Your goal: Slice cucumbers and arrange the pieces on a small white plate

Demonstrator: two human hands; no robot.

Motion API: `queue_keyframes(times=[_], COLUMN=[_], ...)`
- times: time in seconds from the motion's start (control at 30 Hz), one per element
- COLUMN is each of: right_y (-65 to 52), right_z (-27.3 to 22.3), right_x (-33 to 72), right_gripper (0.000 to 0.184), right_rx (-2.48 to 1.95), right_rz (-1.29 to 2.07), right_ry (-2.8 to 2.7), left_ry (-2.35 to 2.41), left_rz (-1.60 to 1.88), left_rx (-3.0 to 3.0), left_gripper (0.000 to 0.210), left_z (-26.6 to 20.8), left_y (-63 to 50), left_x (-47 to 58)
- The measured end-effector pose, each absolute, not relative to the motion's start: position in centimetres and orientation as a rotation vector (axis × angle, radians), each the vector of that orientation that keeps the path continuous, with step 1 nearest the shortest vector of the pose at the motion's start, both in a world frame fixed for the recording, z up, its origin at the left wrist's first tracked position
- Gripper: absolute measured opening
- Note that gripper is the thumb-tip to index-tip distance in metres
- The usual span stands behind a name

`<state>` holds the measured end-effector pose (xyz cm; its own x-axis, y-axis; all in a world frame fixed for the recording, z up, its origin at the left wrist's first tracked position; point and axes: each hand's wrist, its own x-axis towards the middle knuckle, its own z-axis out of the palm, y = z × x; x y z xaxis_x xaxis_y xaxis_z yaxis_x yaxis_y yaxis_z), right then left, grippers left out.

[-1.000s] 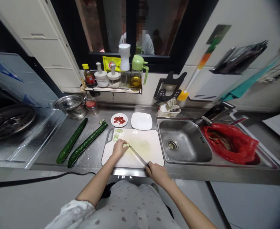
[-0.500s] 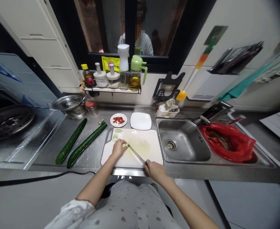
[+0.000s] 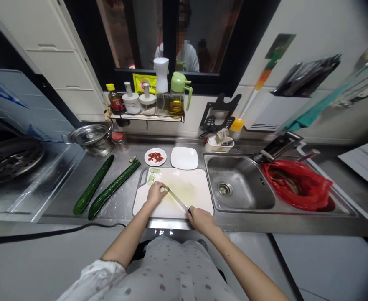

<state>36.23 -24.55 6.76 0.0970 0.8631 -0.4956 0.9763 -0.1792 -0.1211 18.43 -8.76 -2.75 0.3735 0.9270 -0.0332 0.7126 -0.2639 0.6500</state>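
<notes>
Right hand: fingers grip knife, pointing toward ten o'clock. Left hand: fingers pinch pale-green piece on cutting board.

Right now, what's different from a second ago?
The right hand and knife have edged slightly forward, away from the body; nothing was taken hold of or let go. The left hand stays on a pale green piece by the knife tip, and the slices, cucumbers and plates lie where they were.
</notes>
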Motion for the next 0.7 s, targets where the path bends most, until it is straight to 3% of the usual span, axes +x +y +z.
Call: queue_keyframes(times=[0.7], right_y=[-25.5], right_z=[7.0], right_x=[36.5], right_gripper=[0.033], right_rx=[2.133], right_rz=[-0.705], right_ry=[1.780], left_ry=[1.486], left_rz=[0.429], left_rx=[2.049], left_gripper=[0.021], left_z=[-2.5], left_y=[-8.8], left_x=[18.5])
